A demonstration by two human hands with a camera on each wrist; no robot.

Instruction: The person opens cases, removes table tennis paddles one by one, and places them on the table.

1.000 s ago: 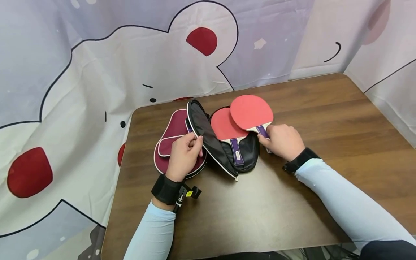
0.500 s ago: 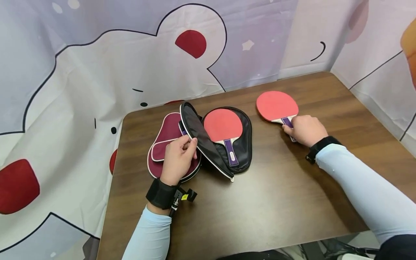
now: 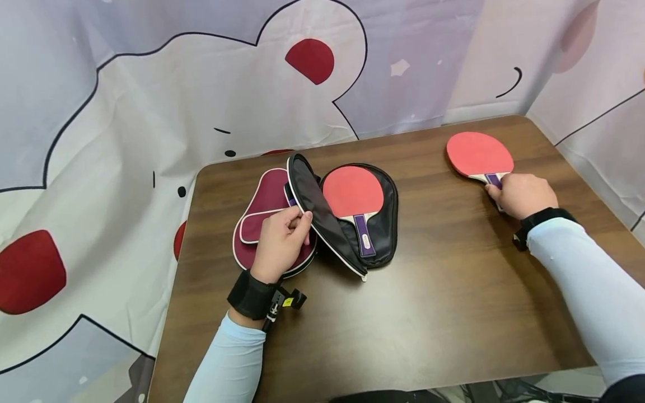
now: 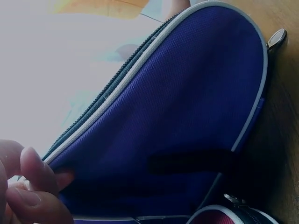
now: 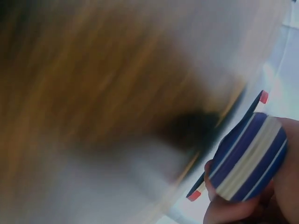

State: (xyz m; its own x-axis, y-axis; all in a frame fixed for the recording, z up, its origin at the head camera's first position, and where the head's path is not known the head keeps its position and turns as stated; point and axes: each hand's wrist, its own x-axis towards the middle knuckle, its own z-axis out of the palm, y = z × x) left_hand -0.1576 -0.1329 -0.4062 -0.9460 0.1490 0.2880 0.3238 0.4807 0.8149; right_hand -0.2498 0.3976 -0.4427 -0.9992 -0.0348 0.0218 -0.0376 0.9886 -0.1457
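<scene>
My left hand point(image 3: 280, 242) pinches the white-piped edge of the raised flap of an open paddle case point(image 3: 325, 215). Its lining is black, and the outside of the flap point(image 4: 187, 93) shows purple in the left wrist view. Inside the case lies a red table tennis paddle point(image 3: 354, 193), its purple handle toward me. At the right my right hand point(image 3: 529, 196) grips the handle of a second red table tennis paddle point(image 3: 478, 154), blade pointing to the back left. In the right wrist view the striped handle end point(image 5: 250, 156) sticks out between thumb and fingers.
A maroon paddle case point(image 3: 257, 224) with white piping lies left of the open one, partly under the flap and my left hand. The wooden table point(image 3: 413, 330) ends at a patterned cloth point(image 3: 413, 89) along its back and sides.
My right hand has carried the second paddle away from over the open case, to the right side of the table. The left hand still holds the flap up.
</scene>
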